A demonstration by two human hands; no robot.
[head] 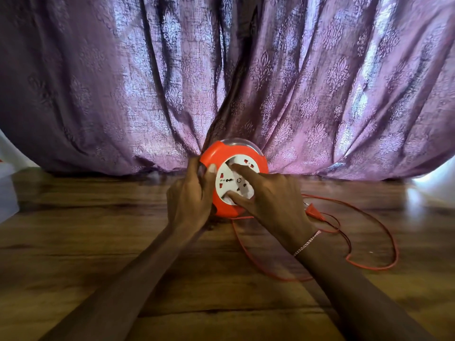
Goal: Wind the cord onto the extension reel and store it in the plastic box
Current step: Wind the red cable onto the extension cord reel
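Fingers of my left hand (190, 200) are wrapped around the left rim of the orange extension reel (221, 153), thumb pressed on its front edge, clamping it upright on its side. Far out to the left of those fingers, at the picture's edge, sits a pale translucent plastic box (6, 190) on the wooden floor (98, 242).

Just right of my left thumb is the reel's white socket face (227, 183), tilted toward me. My right hand (275, 200) reaches onto it with fingers spread apart: the forefinger lies across the upper part of the white disc, the thumb presses its lower edge, gripping the disc between them. A thin bracelet (306, 243) rings that wrist.

Below and to the right of my right fingers, the red cord (391, 239) lies in loose loops on the floor, unwound, its orange plug (314, 211) just beside my right hand. Behind everything hangs a purple patterned curtain (320, 82).
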